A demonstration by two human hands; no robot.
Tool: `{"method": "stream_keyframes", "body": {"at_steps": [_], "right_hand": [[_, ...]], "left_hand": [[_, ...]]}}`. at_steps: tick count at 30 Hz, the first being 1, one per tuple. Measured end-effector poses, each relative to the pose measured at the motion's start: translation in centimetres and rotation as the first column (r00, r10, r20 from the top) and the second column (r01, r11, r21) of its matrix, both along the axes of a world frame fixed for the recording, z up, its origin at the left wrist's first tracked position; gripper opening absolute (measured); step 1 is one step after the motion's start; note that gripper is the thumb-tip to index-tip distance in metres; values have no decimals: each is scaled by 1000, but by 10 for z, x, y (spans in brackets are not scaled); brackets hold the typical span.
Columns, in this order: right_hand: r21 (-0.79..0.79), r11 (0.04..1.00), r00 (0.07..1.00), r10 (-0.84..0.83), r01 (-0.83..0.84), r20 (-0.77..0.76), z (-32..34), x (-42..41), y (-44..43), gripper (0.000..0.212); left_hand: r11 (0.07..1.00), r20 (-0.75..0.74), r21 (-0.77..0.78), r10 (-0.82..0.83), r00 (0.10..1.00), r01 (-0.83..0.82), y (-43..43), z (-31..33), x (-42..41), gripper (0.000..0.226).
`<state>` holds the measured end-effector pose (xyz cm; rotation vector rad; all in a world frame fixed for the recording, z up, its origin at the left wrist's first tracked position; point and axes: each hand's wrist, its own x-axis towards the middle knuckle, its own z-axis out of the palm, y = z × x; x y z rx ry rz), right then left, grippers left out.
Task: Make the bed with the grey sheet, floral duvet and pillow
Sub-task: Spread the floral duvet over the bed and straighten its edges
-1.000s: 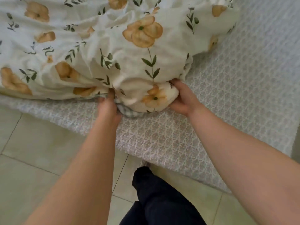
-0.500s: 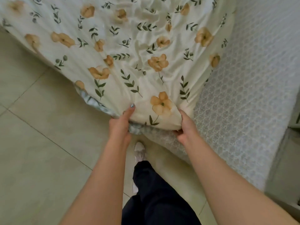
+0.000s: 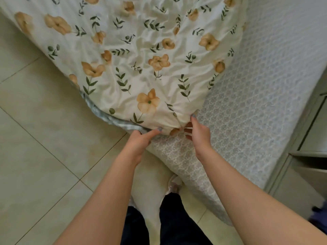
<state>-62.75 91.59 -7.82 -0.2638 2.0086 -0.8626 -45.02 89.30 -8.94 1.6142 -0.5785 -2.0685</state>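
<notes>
While standing on the tiled floor point(image 3: 44, 156) at the near corner of the bed point(image 3: 185, 167), a person is gripping the duvet point(image 3: 141, 64) by its corner. The left hand point(image 3: 139, 142) is curling under the hem, thumb on top, and the right hand point(image 3: 199, 134) is pinching the tip. The creased, flower-printed cotton is looking soft, light and limp, probably asking for a hold at corners rather than mid-panel. Beyond, it is lying slantwise across the sheet point(image 3: 261, 103), a grey lattice weave.

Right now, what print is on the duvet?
Floral duvet: tan-orange flowers, green leaf sprigs on white; head view.
</notes>
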Motion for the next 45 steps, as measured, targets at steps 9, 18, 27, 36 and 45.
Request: {"method": "stream_keyframes", "body": {"at_steps": [9, 18, 27, 36, 45], "right_hand": [[-59, 997, 941, 66, -50, 332, 7, -79, -73, 66], [-114, 993, 971, -1, 29, 239, 48, -107, -193, 55], [-309, 767, 826, 500, -562, -261, 80, -45, -381, 30], [-57, 445, 415, 771, -894, -483, 0, -23, -388, 82], [76, 996, 918, -2, 35, -395, -22, -55, -352, 75]], "left_hand": [[890, -38, 313, 362, 932, -332, -27, 21, -80, 59], [787, -123, 145, 615, 779, -599, -130, 73, -57, 23], [421, -292, 38, 872, 393, -906, -316, 72, 0, 29], [919, 631, -375, 350, 692, -123, -298, 4, -24, 115], [836, 277, 51, 513, 812, -546, -299, 9, -62, 83]]}}
